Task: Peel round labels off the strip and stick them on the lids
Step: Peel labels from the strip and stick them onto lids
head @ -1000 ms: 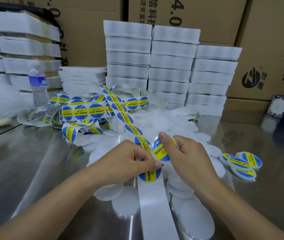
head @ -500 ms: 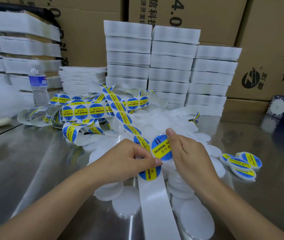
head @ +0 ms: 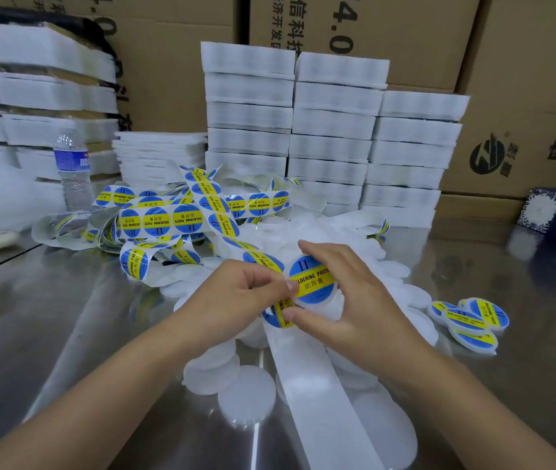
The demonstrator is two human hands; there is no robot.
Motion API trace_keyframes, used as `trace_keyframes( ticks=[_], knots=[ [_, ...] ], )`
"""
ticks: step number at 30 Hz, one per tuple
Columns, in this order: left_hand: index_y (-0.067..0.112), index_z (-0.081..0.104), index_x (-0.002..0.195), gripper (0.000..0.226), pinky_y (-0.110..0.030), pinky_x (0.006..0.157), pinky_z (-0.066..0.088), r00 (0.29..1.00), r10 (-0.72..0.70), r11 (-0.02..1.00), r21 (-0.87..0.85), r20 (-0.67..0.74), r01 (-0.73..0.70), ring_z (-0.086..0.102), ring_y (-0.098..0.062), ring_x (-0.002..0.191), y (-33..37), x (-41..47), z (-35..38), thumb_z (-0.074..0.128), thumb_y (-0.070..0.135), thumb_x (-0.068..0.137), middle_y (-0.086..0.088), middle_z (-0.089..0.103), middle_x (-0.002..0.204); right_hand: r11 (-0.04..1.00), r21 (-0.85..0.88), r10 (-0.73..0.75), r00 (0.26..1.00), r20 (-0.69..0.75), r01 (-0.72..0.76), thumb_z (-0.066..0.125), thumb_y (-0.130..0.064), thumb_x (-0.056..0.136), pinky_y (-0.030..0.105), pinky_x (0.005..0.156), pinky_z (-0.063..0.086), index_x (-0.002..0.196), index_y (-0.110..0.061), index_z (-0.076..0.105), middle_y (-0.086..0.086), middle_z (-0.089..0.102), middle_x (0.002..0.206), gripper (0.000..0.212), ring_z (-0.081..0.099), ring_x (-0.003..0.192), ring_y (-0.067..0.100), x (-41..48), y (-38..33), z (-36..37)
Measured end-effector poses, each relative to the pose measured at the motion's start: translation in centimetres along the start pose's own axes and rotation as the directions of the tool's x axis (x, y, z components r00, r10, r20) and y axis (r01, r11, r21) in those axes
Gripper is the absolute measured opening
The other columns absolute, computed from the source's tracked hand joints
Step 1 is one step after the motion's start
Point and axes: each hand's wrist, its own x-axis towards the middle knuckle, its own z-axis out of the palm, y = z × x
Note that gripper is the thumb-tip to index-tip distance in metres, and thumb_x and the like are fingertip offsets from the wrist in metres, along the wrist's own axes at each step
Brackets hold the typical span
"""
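**Label Application: Handling Notes**

The right hand point(head: 354, 300) grips a white lid point(head: 313, 283) by its rim, fingers curled over the far edge and thumb under the near edge. A round blue-and-yellow label point(head: 310, 281) covers the lid face. The left hand point(head: 235, 296) pinches at the label's left edge, fingertips closed just beside the strip point(head: 280, 315), which runs beneath both hands.

Handling judgement: the lid looks light, thin and fairly stiff; hold it by the rim so the face stays free. The label is flimsy and adhesive-backed, likely to fold onto itself or crease; lift it by one edge only and press outward from the centre. The spent liner point(head: 317, 395) trailing toward the near edge is limp and should slide freely on the glossy metal surface point(head: 66, 334).

Surroundings: bare lids point(head: 246, 395) lie heaped under and around the hands. Finished lids point(head: 469, 320) sit grouped to the right, well apart. The loose tangle of unused labels point(head: 158, 218) lies far left and may snag as it feeds. A water bottle point(head: 71, 167) and stacked white trays point(head: 330, 130) stand farther back, clear of the work.
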Motion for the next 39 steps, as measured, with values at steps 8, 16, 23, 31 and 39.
trace_keyframes(
  ticks=[8,16,23,31,39],
  knots=[
    [0.036,0.076,0.077,0.022,-0.032,0.086,0.051,0.994,0.092,0.996,-0.010,-0.059,-0.092,0.068,-0.013,0.092,0.6,-0.4,0.3,0.068,0.052,0.066,0.012,0.075,0.090,0.927,-0.188,0.269,0.925,-0.268,-0.325,0.070,-0.030,0.073,0.012,0.077,0.033,0.124,-0.024,0.055,-0.010,0.042,0.117,0.053,0.042,0.090,-0.002,1.3,2.6,-4.0],
    [0.028,0.072,0.061,0.043,-0.011,0.069,0.051,0.995,0.085,0.996,-0.014,-0.043,-0.086,0.069,0.000,0.085,-0.1,-0.1,0.1,0.063,-0.008,0.083,0.015,0.075,0.080,0.483,-0.407,0.725,0.614,-0.310,-0.776,0.067,-0.024,0.080,0.038,0.085,0.041,0.130,-0.006,0.047,0.021,0.041,0.131,0.057,0.050,0.110,0.038,-0.5,8.9,-8.1],
    [0.042,0.062,0.103,0.053,-0.014,0.068,0.053,0.989,0.136,0.990,-0.021,-0.059,-0.137,0.069,0.001,0.077,0.1,-0.2,0.0,0.066,-0.005,0.082,0.022,0.067,0.092,0.256,-0.606,0.847,0.477,-0.235,-0.753,0.060,-0.027,0.083,0.037,0.086,0.046,0.096,-0.005,0.058,0.016,0.058,0.112,0.026,0.056,0.102,0.035,-1.2,10.2,-8.9],
    [0.052,0.049,0.116,0.064,-0.044,0.093,0.052,0.993,0.089,0.994,0.067,-0.079,-0.084,0.064,-0.020,0.108,0.2,0.0,-0.1,0.073,0.005,0.080,-0.002,0.061,0.122,0.552,-0.545,0.687,0.715,-0.133,-0.631,0.060,-0.032,0.087,0.031,0.092,0.038,0.126,-0.020,0.056,0.004,0.055,0.129,0.041,0.050,0.116,0.023,0.3,7.0,-7.6],
    [0.025,0.067,0.107,0.032,-0.003,0.036,0.026,0.992,0.094,0.988,0.131,-0.081,-0.083,0.041,0.005,0.030,0.8,-0.2,-0.1,0.069,0.004,0.082,0.025,0.049,0.037,0.991,-0.133,-0.001,0.996,-0.093,-0.011,0.067,-0.021,0.084,0.019,0.079,0.041,0.098,-0.021,0.072,-0.006,0.065,0.090,0.016,0.057,0.087,0.006,0.5,-0.3,-1.0]
  ],
)
